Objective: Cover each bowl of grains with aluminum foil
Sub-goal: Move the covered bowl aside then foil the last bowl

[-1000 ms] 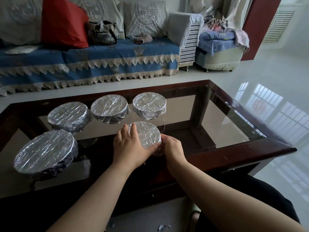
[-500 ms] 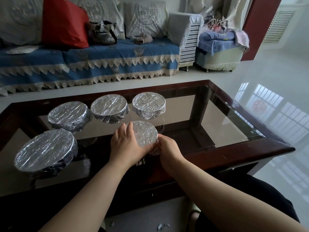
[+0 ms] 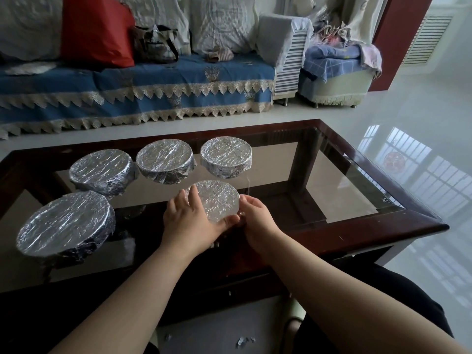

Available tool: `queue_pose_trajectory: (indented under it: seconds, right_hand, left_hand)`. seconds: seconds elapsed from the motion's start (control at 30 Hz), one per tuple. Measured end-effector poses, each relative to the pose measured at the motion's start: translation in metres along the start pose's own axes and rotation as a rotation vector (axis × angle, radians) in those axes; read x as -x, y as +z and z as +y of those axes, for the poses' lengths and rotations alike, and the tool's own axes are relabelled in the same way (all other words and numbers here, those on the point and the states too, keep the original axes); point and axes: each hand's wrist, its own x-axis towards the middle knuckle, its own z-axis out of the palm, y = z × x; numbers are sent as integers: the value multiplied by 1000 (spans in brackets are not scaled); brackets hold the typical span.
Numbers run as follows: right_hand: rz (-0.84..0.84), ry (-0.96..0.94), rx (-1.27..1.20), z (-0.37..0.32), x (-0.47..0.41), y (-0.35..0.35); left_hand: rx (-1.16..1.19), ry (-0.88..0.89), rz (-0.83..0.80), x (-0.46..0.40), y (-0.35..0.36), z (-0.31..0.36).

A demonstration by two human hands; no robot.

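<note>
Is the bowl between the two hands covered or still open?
Covered: crinkled foil spans the top of the bowl; the left hand and right hand grip its sides.

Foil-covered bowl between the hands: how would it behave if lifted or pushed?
The foil-covered bowl looks low and wide, so probably unlikely to tip. Its crinkled foil likely dents under a tight grip from the left hand or right hand. On the glass table it would probably slide easily.

Both forearms are bare to past the elbows, with dark clothing over the lap.
</note>
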Motion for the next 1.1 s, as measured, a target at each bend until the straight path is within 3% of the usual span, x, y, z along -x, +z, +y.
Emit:
queue_pose_trajectory:
  seconds: [0.13, 0.27, 0.4, 0.57, 0.7, 0.8, 0.93, 1.1]
  right_hand:
    - [58, -26, 93, -10, -6, -8]
    - [69, -54, 252, -10, -7, -14]
    - [110, -95, 357, -12, -10, -17]
    - [129, 45, 201, -12, -16, -15]
    - [81, 175, -76, -16, -11, -13]
    - [77, 187, -130, -11, -14, -12]
    - [220, 65, 120, -3, -20, -14]
    - [280, -170, 478, -5, -13, -13]
  left_hand:
    - [-135, 56, 37, 11, 2, -8]
    - [-43, 181, -44, -2, 9, -14]
    - [64, 189, -71, -7, 13, -16]
    - [119, 161, -49, -7, 16, -15]
    - [110, 146, -27, -6, 17, -14]
    - [106, 145, -17, -5, 16, -12]
    - [121, 141, -15, -4, 16, -12]
    - [127, 134, -10, -3, 15, -9]
